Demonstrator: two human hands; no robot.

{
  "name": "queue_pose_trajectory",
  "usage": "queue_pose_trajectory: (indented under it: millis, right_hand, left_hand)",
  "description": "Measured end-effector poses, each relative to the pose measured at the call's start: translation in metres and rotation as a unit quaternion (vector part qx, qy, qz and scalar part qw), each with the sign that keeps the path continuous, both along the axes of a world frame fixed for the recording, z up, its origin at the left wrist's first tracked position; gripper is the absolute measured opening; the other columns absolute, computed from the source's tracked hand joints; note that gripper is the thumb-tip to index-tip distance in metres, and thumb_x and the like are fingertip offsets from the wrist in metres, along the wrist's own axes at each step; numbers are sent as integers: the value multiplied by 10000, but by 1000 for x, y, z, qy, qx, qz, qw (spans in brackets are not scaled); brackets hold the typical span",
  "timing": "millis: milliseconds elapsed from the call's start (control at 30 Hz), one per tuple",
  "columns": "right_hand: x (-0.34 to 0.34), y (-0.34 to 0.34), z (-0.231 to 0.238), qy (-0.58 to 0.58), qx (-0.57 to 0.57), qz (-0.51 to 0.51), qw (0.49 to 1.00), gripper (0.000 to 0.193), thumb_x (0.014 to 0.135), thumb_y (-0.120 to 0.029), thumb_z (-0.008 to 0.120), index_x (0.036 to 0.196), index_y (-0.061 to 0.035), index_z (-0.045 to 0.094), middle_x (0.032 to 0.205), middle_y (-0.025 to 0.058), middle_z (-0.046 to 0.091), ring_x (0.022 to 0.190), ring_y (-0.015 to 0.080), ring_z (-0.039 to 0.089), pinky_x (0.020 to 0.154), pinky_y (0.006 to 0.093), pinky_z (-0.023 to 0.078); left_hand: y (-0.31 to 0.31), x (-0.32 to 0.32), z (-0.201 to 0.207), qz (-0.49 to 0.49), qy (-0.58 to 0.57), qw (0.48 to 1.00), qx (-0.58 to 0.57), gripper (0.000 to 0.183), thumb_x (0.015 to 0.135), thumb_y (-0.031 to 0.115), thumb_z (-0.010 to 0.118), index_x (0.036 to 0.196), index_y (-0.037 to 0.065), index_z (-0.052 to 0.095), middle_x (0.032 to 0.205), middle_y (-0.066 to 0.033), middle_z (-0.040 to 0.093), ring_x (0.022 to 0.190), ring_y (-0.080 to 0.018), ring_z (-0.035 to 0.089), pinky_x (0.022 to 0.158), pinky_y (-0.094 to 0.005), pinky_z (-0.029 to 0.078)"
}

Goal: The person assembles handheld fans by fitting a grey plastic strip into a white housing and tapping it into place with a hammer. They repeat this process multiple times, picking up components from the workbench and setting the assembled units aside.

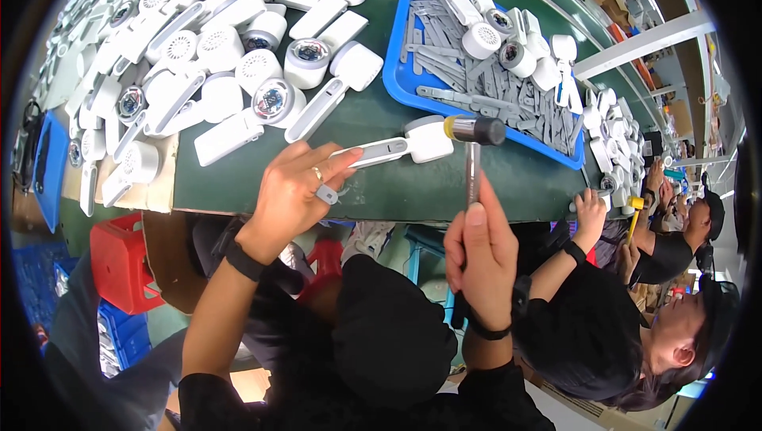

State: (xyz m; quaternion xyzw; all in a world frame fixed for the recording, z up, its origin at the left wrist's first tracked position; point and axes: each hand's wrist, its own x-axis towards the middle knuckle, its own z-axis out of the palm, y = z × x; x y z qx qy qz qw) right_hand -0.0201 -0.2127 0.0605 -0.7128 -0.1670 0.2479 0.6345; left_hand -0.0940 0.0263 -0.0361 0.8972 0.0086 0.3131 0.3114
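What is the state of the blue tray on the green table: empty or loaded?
Loaded: the blue tray holds many flat grey strips, spread and overlapping, plus several white devices.

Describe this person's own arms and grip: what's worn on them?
Black sleeves end above bare forearms, each circled by a black band. The left grip has a gold-coloured ring on one finger; no ring shows on the right grip. Neither wears a glove.

White fan (422, 143) held slightly aslant; black-headed hammer (476, 132) near its round end.
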Motion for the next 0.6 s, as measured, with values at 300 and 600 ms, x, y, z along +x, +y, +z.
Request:
queue_pose_trajectory:
  millis: [300, 600]
  right_hand:
    - [8, 1, -23, -57, -79, 28, 995, 503, 1119, -195, 444, 1600, -67, 369, 652, -42, 454, 490, 24, 369, 460, 198, 338]
    - [1, 1, 28, -65, -148, 112, 980, 514, 1104, -182, 445, 1586, -31, 352, 640, 65, 511, 561, 126, 507, 580, 315, 445]
  left_hand:
    - [0, 2, -1, -3, -6, 1000, 7, 477, 767, -5, 831, 1215, 133, 744, 1059, -71, 762, 722, -246, 598, 706, -344, 509]
    - [-1, 0, -4, 10, -3, 1000, 10, 465, 781, 14, 826, 1220, 144, 748, 1063, -68, 754, 746, -250, 611, 718, -354, 530]
